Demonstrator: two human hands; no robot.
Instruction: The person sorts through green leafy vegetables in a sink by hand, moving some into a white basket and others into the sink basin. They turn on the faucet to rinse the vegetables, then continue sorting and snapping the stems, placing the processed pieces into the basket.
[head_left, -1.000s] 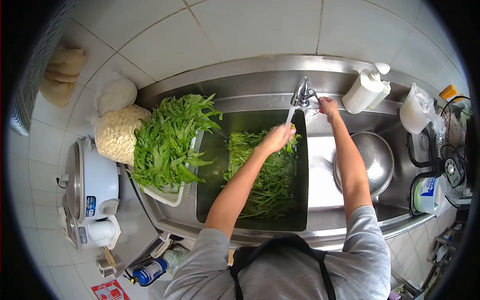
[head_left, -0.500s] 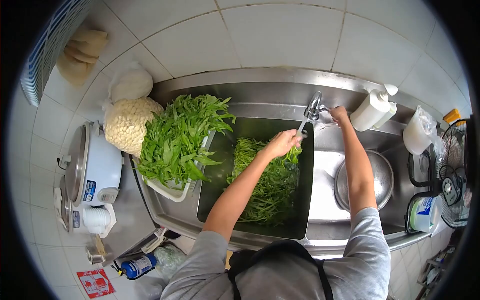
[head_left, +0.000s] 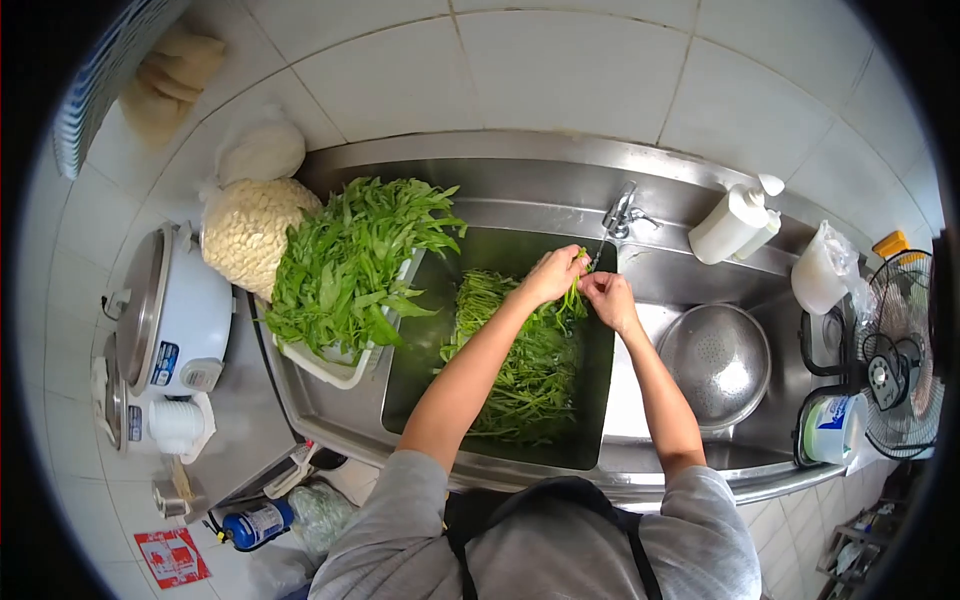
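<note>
My left hand [head_left: 556,275] is closed around a few green stems [head_left: 573,297] just below the faucet [head_left: 622,212]. From the right, my right hand [head_left: 609,297] meets them with its fingers pinched at the same stems. A thin stream of water falls beside my fingers. Beneath both hands, a mass of leafy green vegetables [head_left: 520,370] lies in water in the left sink basin [head_left: 420,385]. More long-leaved greens [head_left: 345,270] are heaped in a white plastic basket [head_left: 350,372] to the left.
A metal colander [head_left: 716,365] sits in the right basin. White bottles [head_left: 728,224] and a plastic-wrapped container [head_left: 822,270] stand along the back and right. At left are a bag of pale beans or nuts [head_left: 252,232] and a large cooker [head_left: 190,315]. A fan [head_left: 890,370] stands at right.
My right hand has left the faucet handle and come left to the stems in my left hand. The water stream has thinned. The colander is now uncovered by my arm.
</note>
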